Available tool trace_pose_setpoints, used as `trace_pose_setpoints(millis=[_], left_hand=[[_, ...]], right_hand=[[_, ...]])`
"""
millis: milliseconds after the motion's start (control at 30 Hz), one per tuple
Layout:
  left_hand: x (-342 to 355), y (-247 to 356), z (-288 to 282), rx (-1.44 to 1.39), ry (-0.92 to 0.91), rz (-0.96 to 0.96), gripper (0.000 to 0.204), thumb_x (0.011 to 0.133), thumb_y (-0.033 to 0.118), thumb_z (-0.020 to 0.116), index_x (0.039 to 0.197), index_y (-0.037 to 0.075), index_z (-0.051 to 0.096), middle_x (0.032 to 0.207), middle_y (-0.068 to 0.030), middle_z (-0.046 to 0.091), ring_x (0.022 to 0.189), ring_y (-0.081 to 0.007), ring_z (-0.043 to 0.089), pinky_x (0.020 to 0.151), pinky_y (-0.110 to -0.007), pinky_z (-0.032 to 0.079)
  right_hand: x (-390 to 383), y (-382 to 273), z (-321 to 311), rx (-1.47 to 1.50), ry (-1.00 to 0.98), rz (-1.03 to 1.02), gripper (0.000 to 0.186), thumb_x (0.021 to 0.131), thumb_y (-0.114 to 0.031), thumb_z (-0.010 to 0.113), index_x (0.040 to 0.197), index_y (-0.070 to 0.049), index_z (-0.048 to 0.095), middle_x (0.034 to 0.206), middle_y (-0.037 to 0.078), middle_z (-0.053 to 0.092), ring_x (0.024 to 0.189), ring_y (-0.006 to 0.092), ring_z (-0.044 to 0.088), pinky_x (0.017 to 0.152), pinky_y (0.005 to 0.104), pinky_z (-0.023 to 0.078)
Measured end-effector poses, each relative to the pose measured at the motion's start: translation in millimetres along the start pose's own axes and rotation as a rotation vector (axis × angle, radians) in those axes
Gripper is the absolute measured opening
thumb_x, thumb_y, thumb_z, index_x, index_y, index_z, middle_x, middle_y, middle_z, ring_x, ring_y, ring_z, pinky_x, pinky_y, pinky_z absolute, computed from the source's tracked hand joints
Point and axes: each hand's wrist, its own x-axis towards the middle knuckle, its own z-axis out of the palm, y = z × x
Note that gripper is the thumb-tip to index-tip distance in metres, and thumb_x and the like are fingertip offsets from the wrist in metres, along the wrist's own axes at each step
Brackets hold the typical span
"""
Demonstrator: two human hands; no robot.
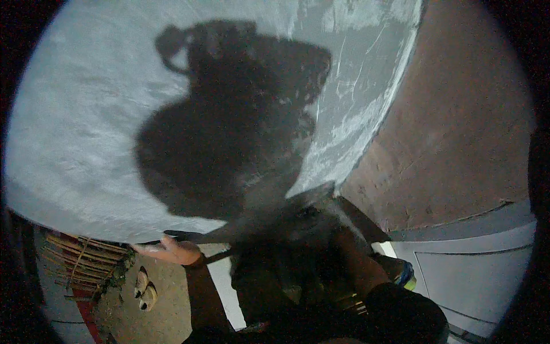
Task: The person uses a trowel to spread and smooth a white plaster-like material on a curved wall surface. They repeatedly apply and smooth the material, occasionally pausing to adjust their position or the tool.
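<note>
A pale, unevenly coated wall surface (80, 114) fills much of the view, with a large dark shadow of a head and gear across it. At its lower edge my left hand (172, 249) has its fingers stretched out and loosely apart, touching or very near the edge. My right hand (335, 229) is raised toward the lower right of that surface; it is smeared and in shadow, beside a blurred dark flat shape (312, 195). Whether it grips that shape I cannot tell. My dark sleeve (407, 315) shows below it.
A brown, rougher wall section (447, 114) meets the pale one at the right, above a grey panelled surface (470, 275). At lower left are bamboo slats (86, 261) and a pair of slippers (146, 292) on the ground. A small yellow-green item (409, 282) sits behind my right arm.
</note>
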Motion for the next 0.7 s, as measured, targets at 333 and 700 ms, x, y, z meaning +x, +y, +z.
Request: trace_pose_setpoints(millis=[333,700], left_hand=[[10.3,14.3,0.7,0.003,-0.187,0.047,0.089,0.097,0.042,0.065,0.156,-0.008,0.021,0.151,-0.0309,0.035,0.139,-0.0418,0.038,0.115,-0.052,0.031],[-4.3,55.6,-3.6,-0.215,-0.220,0.282,0.084,0.088,0.029,0.072,0.157,0.002,0.032,0.156,-0.0208,0.035,0.142,-0.0376,0.039,0.115,-0.052,0.036]], right_hand=[[1.1,-26.1,-9.6,0.278,0.109,0.116,0.075,0.085,-0.045,0.076,0.140,-0.001,0.050,0.126,0.027,0.065,0.116,0.0407,0.065,0.097,0.0501,0.053],[-7.3,89.5,70.2,0.116,0.072,0.212,0.077,0.080,-0.050,0.078,0.132,0.001,0.054,0.119,0.029,0.067,0.113,0.0437,0.066,0.099,0.0525,0.053]])
